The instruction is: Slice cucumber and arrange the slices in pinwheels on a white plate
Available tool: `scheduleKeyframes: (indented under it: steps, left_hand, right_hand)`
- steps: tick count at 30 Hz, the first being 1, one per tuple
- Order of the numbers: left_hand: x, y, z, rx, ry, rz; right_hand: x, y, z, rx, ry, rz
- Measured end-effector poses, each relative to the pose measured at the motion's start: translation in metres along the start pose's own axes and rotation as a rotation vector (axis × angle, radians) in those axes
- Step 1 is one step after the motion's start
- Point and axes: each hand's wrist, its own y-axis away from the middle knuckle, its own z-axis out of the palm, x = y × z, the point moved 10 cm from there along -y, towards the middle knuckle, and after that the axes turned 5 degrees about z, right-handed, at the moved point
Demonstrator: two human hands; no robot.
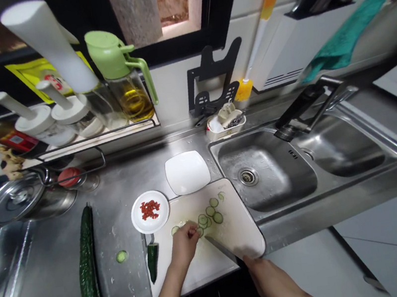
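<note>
My right hand is wrapped round the handle of a kitchen knife, its blade pointing up and left over the white cutting board. My left hand is closed in a pinch above the board, with a cucumber slice at its fingertips. Several more cucumber slices lie spread on the board to the right of that hand. A cut cucumber end rests at the board's left edge. The fingers partly hide what is beneath them.
A whole cucumber and a cut piece lie on the steel counter. Behind the board stand a small plate of red goji-like bits and a square white dish. To the right is the double sink; at the left, a lidded pot.
</note>
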Motion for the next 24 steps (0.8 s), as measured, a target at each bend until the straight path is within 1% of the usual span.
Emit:
scheduleKeyframes:
  steps: [2, 5, 11, 17, 24]
  left_hand:
    - [-0.004, 0.002, -0.004, 0.037, -0.069, -0.052]
    - [-0.005, 0.006, -0.008, 0.07, -0.161, -0.085]
    - [-0.011, 0.011, -0.01, 0.106, -0.217, -0.125]
    - [-0.015, 0.012, -0.011, 0.096, -0.254, -0.194]
    - [-0.016, 0.011, -0.012, 0.078, -0.23, -0.227]
  right_hand:
    - [-0.003, 0.0, -0.002, 0.011, 0.02, 0.001]
    - [-0.012, 0.0, -0.004, 0.033, 0.076, 0.0]
    - [-0.03, 0.0, -0.002, 0.064, 0.22, 0.03]
    - [-0.043, -0.001, 0.003, 0.074, 0.247, 0.029]
    - [-0.043, -0.004, 0.006, 0.079, 0.241, 0.048]
